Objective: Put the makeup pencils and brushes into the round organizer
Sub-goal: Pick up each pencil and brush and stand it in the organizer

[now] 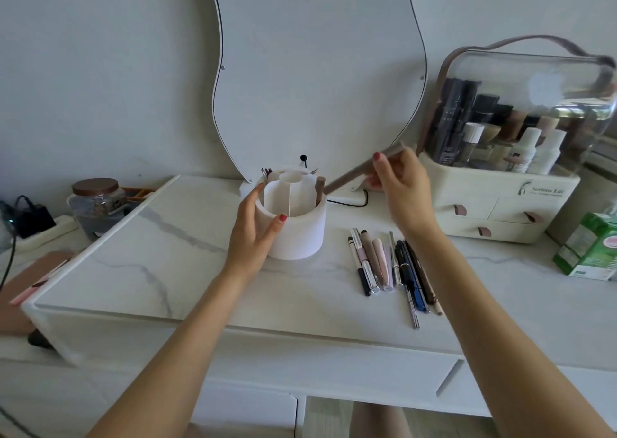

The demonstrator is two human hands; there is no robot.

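A white round organizer [302,234] with inner dividers stands in the middle of the marble tabletop. My left hand [255,230] grips its left side. My right hand [399,184] holds a taupe makeup pencil [354,172] slanted, its lower tip just beside the organizer's right rim. A brown pencil [320,187] stands in a right-hand compartment, and a few thin tools poke up at the back. Several makeup pencils and pens [390,265] lie side by side on the table to the right of the organizer.
A clear-lidded cosmetic case [507,204] with drawers stands at the back right, a green carton [591,247] beside it. A wavy mirror [317,70] leans on the wall behind. A lidded jar [96,200] and cables sit at the left.
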